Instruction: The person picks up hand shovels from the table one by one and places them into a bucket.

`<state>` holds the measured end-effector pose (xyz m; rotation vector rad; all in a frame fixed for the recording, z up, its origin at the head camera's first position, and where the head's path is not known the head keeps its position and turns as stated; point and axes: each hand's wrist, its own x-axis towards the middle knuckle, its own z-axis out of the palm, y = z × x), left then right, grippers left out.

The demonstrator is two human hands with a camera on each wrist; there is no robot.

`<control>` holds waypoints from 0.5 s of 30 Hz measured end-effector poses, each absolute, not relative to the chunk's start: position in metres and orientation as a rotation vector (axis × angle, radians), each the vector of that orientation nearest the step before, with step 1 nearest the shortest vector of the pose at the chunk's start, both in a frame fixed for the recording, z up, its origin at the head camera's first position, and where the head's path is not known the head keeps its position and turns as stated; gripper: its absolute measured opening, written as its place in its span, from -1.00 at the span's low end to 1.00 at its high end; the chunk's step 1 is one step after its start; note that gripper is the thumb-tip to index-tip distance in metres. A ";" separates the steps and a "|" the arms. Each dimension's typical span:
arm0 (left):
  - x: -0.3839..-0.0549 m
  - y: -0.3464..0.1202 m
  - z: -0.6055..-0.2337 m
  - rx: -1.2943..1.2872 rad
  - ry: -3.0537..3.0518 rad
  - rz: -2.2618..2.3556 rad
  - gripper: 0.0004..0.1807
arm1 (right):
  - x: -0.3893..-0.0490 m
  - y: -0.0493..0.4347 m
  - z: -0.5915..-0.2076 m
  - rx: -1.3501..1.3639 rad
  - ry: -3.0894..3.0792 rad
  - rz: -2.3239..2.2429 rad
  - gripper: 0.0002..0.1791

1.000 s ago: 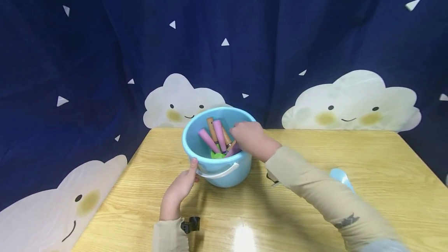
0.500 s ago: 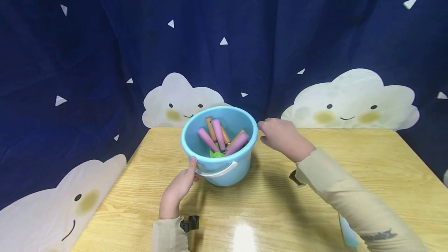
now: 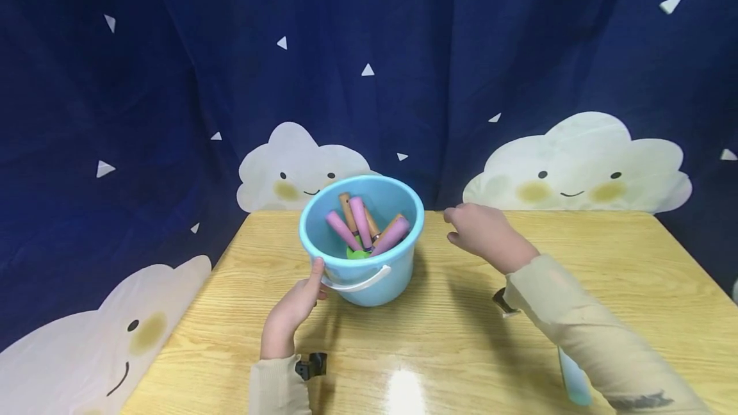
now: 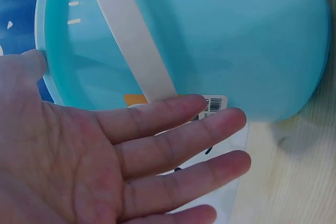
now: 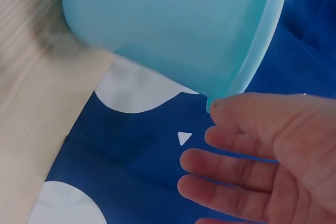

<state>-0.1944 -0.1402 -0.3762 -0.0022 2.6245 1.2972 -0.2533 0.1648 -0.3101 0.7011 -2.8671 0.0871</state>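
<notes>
A light blue bucket (image 3: pixel 377 274) with a white handle (image 3: pixel 360 282) stands on the table. Several pink handles (image 3: pixel 340 229) and brown handles (image 3: pixel 348 207) stick up inside it, above something green (image 3: pixel 359 252); their lower ends are hidden. My left hand (image 3: pixel 294 309) is at the bucket's near left, its thumb on the rim. In the left wrist view its fingers (image 4: pixel 178 140) stretch out straight along the bucket's side, by the handle and a barcode sticker (image 4: pixel 212 106). To the right of the bucket hovers my right hand (image 3: pixel 484 235), apart from it, with loosely bent fingers and nothing in them.
A pale blue object (image 3: pixel 573 376) lies on the wooden table (image 3: pixel 450 364), partly hidden under my right forearm. Behind the table hangs a dark blue curtain (image 3: pixel 369 5) with white clouds and triangles. A wrist camera (image 3: pixel 311 367) is strapped below my left hand.
My right hand has come out of the bucket and drawn away to the right, leaving a pink handle leaning at the bucket's right side. The left hand and the bucket stay put.
</notes>
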 end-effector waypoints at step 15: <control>-0.194 -0.140 -0.374 0.005 2.640 1.259 -0.09 | -0.243 0.199 -0.327 0.640 -3.049 0.159 -0.85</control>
